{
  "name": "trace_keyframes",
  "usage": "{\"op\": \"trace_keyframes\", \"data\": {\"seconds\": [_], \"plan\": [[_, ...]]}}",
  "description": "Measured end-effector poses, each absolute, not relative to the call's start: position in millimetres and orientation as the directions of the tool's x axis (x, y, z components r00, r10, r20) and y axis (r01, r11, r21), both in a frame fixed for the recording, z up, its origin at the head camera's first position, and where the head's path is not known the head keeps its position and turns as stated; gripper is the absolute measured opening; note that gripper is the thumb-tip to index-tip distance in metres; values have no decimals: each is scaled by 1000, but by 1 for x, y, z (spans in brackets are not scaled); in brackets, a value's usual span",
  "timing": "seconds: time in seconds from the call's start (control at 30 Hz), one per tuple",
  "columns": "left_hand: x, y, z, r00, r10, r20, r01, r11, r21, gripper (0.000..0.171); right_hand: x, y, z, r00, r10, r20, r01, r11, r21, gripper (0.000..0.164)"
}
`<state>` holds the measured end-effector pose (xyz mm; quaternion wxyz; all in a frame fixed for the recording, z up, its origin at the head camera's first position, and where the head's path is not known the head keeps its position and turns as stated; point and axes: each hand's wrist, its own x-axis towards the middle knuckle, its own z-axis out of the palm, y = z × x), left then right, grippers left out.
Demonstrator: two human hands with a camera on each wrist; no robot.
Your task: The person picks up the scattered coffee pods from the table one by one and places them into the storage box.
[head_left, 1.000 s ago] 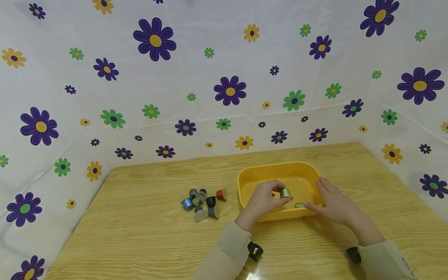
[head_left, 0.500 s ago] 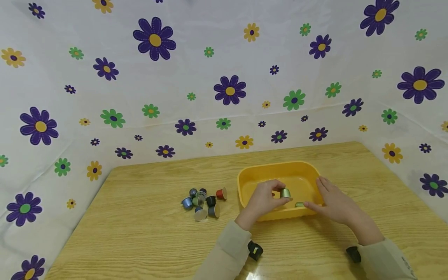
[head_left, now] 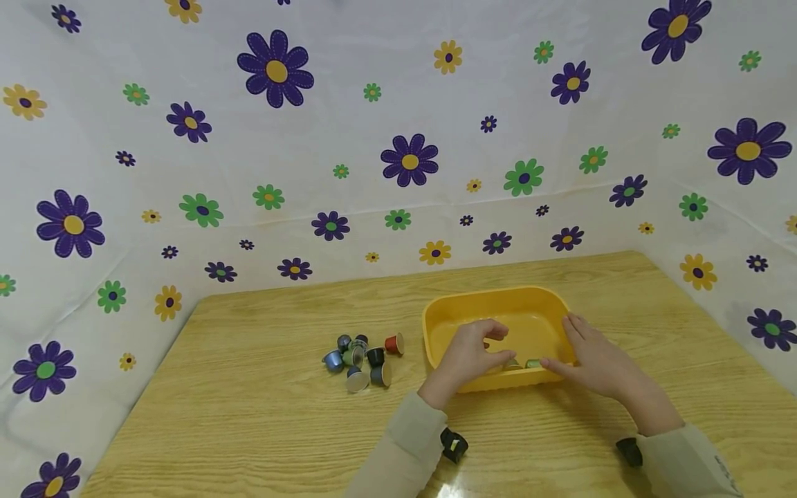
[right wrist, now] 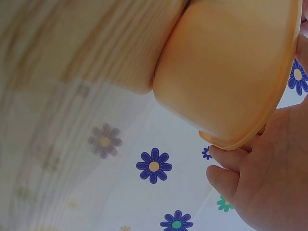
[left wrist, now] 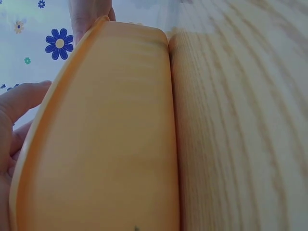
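A yellow plastic tub stands on the table, and its outer wall fills much of the left wrist view. My left hand is over the tub's front left part, thumb and fingers spread apart with nothing between them. Just below its thumb tip, a green coffee capsule lies inside by the front wall. A second green coffee capsule lies to its right, partly hidden by the front rim. My right hand holds the tub's front right corner, thumb over the front rim, fingers along the right side.
Left of the tub, several coffee capsules lie in a cluster, among them a blue capsule, a black capsule and a red capsule. Small black devices sit at both cuffs. A flower-patterned cloth surrounds the wooden table.
My left hand has let go of the green coffee capsule, which has dropped to the tub's front inside. The left fingers are parted; the right hand and tub have stayed in place.
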<state>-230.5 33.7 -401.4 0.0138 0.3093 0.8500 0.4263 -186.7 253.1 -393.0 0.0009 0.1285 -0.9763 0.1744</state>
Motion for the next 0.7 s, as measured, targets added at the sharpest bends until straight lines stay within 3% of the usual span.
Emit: {"op": "trace_keyframes", "data": {"seconds": [0.7], "plan": [[-228,18,-397,-833,482,270,488,412,770,34,-186,252,-392,-965,-256,50,-257,904,-341,94]]}}
